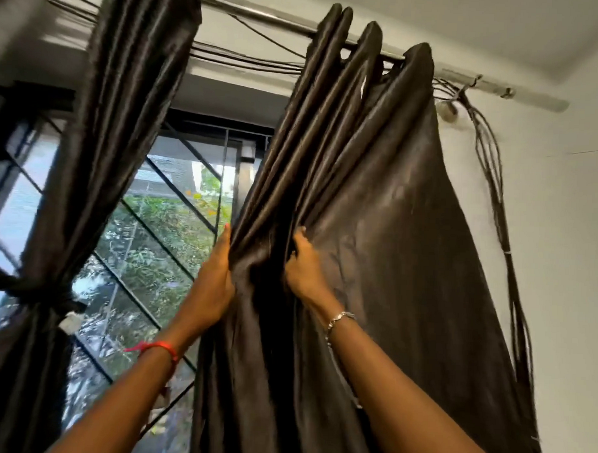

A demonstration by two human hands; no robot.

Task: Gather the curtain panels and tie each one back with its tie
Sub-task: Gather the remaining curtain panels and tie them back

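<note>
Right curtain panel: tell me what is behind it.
Past the edges of the right curtain panel show a white wall and a hanging cable bundle on the right, and the barred window on the left. Whatever lies directly behind the fabric is covered.

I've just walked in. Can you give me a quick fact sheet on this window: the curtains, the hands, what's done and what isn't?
Left panel: gathered, tied back with its tie.
Right panel: hangs from the rod, not yet tied.
Left hand: straight fingers press the right panel's window-side edge.
Right hand: grips a fold of that panel.
Behind: window grille.
On the wall: cables hang down.
</note>
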